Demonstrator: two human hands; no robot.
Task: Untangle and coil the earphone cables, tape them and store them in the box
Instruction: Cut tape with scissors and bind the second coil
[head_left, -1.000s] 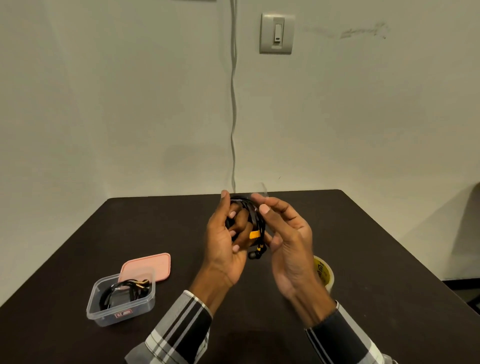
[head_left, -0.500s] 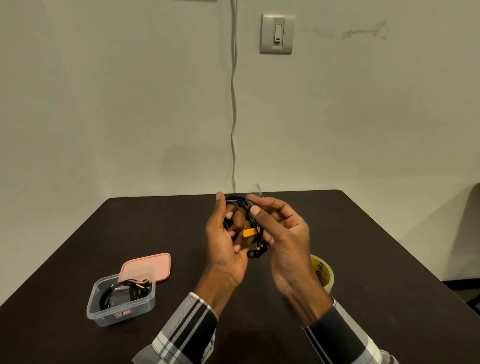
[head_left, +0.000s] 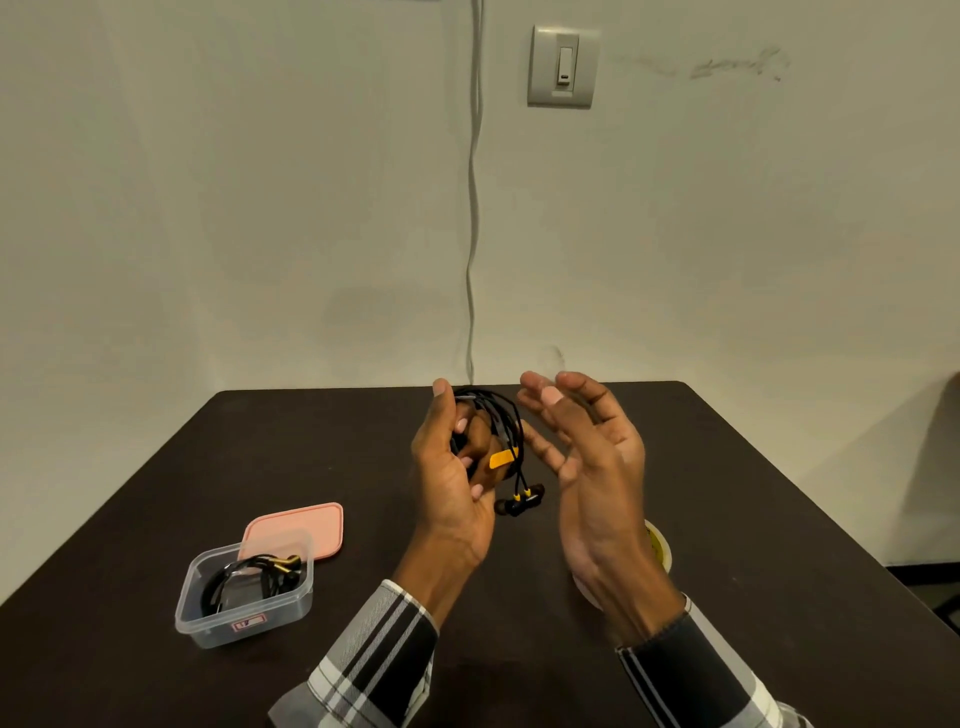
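Note:
My left hand (head_left: 452, 467) grips a coil of black earphone cable (head_left: 506, 426) with a yellow piece and two black-and-yellow earbuds (head_left: 519, 501) dangling below, held above the dark table (head_left: 208, 493). My right hand (head_left: 587, 457) is just right of the coil, fingers spread and relaxed, not touching it. A clear plastic box (head_left: 244, 597) at the front left holds another black coiled earphone. A roll of tape (head_left: 660, 551) sits on the table, mostly hidden behind my right wrist.
The box's pink lid (head_left: 306, 525) lies flat behind the box. A wall with a light switch (head_left: 563, 65) and a hanging grey cable (head_left: 472, 208) stands behind the table's far edge.
My right hand has let go of the coil and drawn away to the right, its fingers opening. The left hand keeps its hold on the coil, and the earbuds now hang in plain view.

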